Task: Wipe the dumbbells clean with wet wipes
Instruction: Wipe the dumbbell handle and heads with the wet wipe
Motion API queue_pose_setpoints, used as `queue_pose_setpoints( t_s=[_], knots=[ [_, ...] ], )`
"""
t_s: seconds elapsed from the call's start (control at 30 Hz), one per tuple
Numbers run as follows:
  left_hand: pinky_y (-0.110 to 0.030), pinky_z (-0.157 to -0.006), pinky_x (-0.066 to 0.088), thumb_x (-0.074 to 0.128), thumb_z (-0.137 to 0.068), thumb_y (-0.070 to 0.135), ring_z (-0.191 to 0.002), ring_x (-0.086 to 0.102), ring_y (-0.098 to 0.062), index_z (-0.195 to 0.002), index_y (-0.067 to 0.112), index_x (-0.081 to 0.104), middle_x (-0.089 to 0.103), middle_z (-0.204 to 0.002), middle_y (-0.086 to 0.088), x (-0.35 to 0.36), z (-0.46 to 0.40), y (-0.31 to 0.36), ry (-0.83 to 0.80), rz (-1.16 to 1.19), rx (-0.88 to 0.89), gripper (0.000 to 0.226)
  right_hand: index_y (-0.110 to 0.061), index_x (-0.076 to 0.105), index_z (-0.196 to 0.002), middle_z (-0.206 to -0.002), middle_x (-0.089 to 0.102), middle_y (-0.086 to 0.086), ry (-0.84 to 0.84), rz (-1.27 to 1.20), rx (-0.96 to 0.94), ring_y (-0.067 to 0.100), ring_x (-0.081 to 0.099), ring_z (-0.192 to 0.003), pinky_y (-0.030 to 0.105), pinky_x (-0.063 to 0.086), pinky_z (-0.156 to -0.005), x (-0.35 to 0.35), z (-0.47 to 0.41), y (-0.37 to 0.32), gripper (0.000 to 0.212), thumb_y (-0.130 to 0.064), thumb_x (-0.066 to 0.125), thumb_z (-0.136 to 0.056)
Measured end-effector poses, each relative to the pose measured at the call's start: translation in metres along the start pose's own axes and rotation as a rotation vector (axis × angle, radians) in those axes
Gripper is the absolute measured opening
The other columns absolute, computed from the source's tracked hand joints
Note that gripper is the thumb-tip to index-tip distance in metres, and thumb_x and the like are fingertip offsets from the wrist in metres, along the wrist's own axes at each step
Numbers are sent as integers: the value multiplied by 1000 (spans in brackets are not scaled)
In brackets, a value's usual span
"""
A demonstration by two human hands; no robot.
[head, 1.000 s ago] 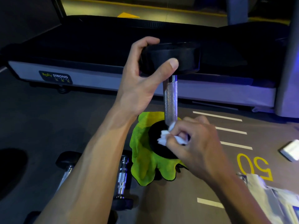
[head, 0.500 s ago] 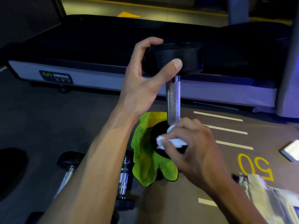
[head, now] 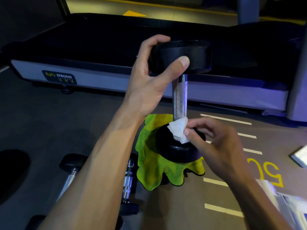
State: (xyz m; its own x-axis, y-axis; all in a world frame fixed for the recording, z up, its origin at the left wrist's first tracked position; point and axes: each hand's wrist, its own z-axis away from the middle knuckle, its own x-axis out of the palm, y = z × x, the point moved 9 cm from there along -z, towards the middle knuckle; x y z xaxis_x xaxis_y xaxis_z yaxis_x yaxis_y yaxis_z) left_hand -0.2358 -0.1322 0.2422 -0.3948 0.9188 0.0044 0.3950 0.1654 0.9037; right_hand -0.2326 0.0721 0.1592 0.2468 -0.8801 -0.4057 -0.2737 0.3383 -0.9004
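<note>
Dumbbell (head: 180,97) upright on green cloth (head: 154,170); left hand (head: 149,77) fingers gripping top head; right hand (head: 216,143) fingers pinching wet wipe (head: 178,130) against handle base.

A: The dumbbell (head: 180,97) has black ends and a silver bar with a fine crosshatch. The wipe (head: 178,129) is white.

B: The cloth (head: 154,171) is lime green with a dark edge. The floor (head: 49,122) is grey, with white stripes (head: 223,209) and a yellow number (head: 267,174).

A: The treadmill (head: 99,47) is black over pale grey.
</note>
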Motion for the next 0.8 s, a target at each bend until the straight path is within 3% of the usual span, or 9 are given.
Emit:
queue_pose_setpoints(
  t_s=[0.1,0.23,0.3,0.4,0.5,0.57,0.67,0.8],
  knots=[
    [-52,-107,53,78,-82,44,-126,61,-21,-130,26,58,62,-133,-6,4,0,2,-10,8,12,55,-29,68,-93,-97,79,-17,0,40,102,2,73,-97,40,58,-95,2,-12,18,22,-32,86,-81],
    [-39,-102,56,78,-82,42,-122,61,-16,-132,21,57,61,-131,-5,8,0,4,-26,22,19,57,-28,64,-112,-107,80,-14,-195,33,137,8,74,-105,51,56,-101,9,-27,29,45,-46,87,-79],
    [-38,-103,55,77,-83,42,-119,60,-12,-133,20,57,60,-128,-1,10,0,5,-28,14,24,58,-20,67,-120,-112,80,-6,-317,-72,134,15,75,-109,51,56,-104,15,-31,31,46,-40,86,-83],
    [-49,-108,52,77,-83,43,-125,59,-20,-131,23,57,60,-132,-5,12,-1,4,-29,4,28,56,-10,69,-122,-113,80,5,-439,-202,109,22,76,-108,40,59,-101,25,-38,21,40,-21,79,-85],
    [-53,-110,50,78,-83,44,-130,57,-26,-129,26,58,60,-137,-10,13,-2,3,-16,2,25,53,-12,71,-122,-111,81,7,-466,-196,88,24,76,-108,41,58,-101,31,-45,19,42,-23,83,-83],
    [-56,-112,47,79,-82,45,-132,56,-29,-127,29,59,60,-138,-11,13,-2,3,-4,-3,23,52,-13,71,-121,-109,81,5,-446,-160,65,21,76,-106,41,57,-101,34,-45,19,40,-23,83,-84],
    [-58,-112,46,79,-82,46,-132,56,-30,-125,30,59,61,-137,-10,12,-3,4,-2,-1,27,50,-17,68,-115,-96,82,-1,-282,-138,98,12,78,-88,35,63,-84,36,-38,17,35,-16,86,-85],
    [-45,-101,56,79,-83,38,-117,61,-20,-128,22,57,60,-125,-6,18,2,7,-46,27,40,53,-26,63,-101,-89,77,-9,51,270,41,20,74,-88,44,59,-77,26,-28,-7,32,-38,83,-79]
  ],
)
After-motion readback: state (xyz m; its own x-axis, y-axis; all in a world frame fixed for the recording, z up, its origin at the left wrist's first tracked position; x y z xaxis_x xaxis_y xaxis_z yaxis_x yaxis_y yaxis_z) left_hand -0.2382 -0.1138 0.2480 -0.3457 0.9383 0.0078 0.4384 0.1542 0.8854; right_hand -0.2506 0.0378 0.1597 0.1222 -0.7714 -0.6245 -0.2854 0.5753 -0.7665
